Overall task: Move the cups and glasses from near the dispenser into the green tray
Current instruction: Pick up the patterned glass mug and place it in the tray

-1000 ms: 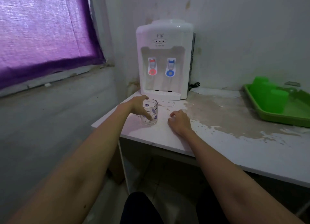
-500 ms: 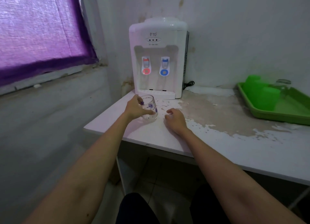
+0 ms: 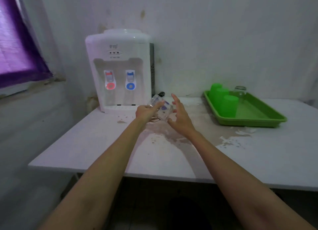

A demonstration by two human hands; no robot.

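Midair, left hand (image 3: 146, 111) gripping tilted clear printed glass (image 3: 161, 107), right hand (image 3: 179, 117) spread beside it, glossy green tray (image 3: 258, 116) apart.

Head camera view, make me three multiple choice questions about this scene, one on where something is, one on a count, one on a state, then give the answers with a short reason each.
1. Where is the green tray?
A. On the table, right of the dispenser
B. On top of the dispenser
C. On the floor

2. How many green cups stand in the tray?
A. One
B. Three
C. Five

3. What is the state of the clear glass with blue print?
A. Standing on the table
B. Tilted, held off the table in the left hand
C. Upside down in the tray

Answers:
1 A, the tray lies on the table, right of the dispenser.
2 B, three cups stand along its left side.
3 B, the left hand grips it tilted while the right hand is open beside it.
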